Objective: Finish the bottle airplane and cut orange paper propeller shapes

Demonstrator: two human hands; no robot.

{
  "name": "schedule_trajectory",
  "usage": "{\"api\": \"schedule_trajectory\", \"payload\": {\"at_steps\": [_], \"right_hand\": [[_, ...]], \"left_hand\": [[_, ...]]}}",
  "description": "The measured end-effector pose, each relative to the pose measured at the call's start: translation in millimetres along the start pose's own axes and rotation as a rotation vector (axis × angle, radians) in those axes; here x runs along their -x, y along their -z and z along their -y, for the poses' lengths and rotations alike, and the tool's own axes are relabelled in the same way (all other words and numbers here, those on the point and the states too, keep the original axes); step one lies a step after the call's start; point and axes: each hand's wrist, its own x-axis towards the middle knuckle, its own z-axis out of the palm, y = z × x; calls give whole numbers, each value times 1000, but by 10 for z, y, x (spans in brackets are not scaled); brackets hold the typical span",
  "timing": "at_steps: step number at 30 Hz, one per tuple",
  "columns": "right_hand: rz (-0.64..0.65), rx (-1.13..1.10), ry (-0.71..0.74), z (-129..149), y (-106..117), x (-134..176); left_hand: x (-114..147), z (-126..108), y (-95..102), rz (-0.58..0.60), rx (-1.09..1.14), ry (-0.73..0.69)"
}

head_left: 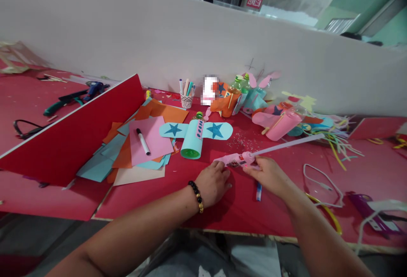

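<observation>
Together, two hands (213, 183) hold one pink glue gun (234, 159) bearing one translucent stick (288, 145).

gun (237, 160): pink; stick (288, 144): pale wht. plane (192, 138): lt blue, dk blue stars on wings (217, 131); strip (199, 129): pink w/ dk blue dots; bottle (191, 153): green. sheets (155, 132): pink, orange, lt blue, cream. marker (143, 142): wht w/ blk ends. cup (186, 101): wht, dk lattice pattern. bracelet (197, 195): blk + gold beads. table (216, 215): red. divider (76, 128): red, wht edge. pack (362, 205): purple. sign (255, 2): red w/ wht chars. wall (159, 35): lt grey.
</observation>
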Motion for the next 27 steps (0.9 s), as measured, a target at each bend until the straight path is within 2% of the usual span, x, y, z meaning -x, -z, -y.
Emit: {"api": "schedule_trajectory", "payload": {"at_steps": [4, 7, 11, 14, 17, 24, 27], "right_hand": [[-43, -121, -14, -67, 88, 84], [-109, -369, -131, -215, 124, 161], [-257, -825, -262, -494, 7, 237], [-342, -953, -288, -695, -132, 243], [-423, -854, -281, -883, -211, 232], [-431, -145, -192, -1240, -245, 235], [-443, -9, -183, -1313, -280, 223]], "left_hand": [[-5, 25, -35, 8, 23, 24], [-20, 54, -28, 21, 32, 49], [-46, 88, 21, 27, 12, 83], [-62, 109, 60, 3, -9, 110], [-72, 133, 72, -27, -21, 143], [-93, 181, 30, -75, -67, 200], [-102, 189, 29, -73, -65, 205]]}}
